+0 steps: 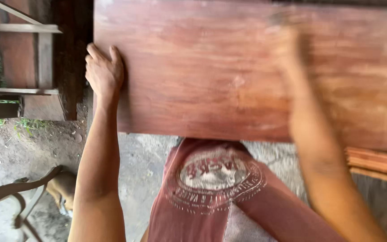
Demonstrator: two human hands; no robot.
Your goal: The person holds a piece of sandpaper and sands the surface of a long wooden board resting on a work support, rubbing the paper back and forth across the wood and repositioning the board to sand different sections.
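Across my lap and beyond: one reddish board (229, 67), broad, flat, dusty pale in patches, its near edge over my red shirt (207, 188).

Left hand (104, 71): fingers spread flat along the board's left edge, pressing and steadying, not wrapped around it.

Right hand (287, 49): on the board's face, blurred in motion; whether it is clenched on something or laid flat I cannot tell.

Risks, as I judge them: my left hand only presses the edge, so a hard stroke from my right could shove the board sideways or tip it off its support, which is hidden beneath. Fingers at the edge could be pinched if it shifts toward the dark post (70, 58).

Surroundings: stacked wood strips (377, 163) at right, just under the board; curved chair part (19, 192) on the dirt floor (5, 143) at lower left; a frame (21, 58) at upper left.
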